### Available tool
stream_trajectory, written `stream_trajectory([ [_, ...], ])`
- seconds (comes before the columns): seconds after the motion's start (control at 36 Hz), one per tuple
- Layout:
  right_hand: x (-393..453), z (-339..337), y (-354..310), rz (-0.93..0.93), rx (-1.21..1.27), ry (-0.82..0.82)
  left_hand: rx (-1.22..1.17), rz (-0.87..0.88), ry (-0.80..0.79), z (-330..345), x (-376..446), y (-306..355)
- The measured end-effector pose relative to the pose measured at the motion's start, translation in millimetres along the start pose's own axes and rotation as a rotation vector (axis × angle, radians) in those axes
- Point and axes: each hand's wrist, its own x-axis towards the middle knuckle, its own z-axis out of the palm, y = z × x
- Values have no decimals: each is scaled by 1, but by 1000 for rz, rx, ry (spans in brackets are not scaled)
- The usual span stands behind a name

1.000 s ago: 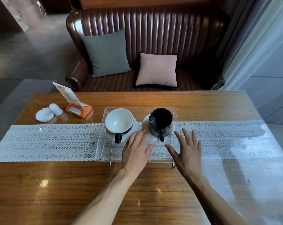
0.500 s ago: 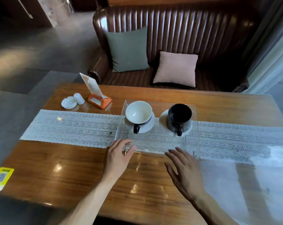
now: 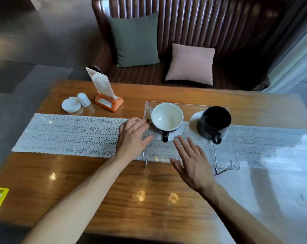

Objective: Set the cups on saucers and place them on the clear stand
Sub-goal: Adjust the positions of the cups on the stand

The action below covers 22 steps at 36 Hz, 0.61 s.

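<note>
While both hands lie spread and empty, left hand (image 3: 131, 136) beside white porcelain cup (image 3: 166, 118), right hand (image 3: 193, 162) before it on clear acrylic stand (image 3: 226, 155); black cup (image 3: 216, 120) farther right. Risk: nudge tips stand.

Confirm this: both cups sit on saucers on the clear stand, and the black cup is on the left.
Not quite. In the head view both cups sit on saucers on the clear stand, but the black cup is on the right; the white cup is on the left.
</note>
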Motion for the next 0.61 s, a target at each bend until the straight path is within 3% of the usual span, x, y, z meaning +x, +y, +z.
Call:
stream_trajectory([
  [0.08, 7, 20, -15, 74, -22, -18, -11, 49, -99, 13, 6, -26],
  [0.61, 9, 12, -16, 128, -8, -24, 26, 108, -26, 13, 2, -25],
])
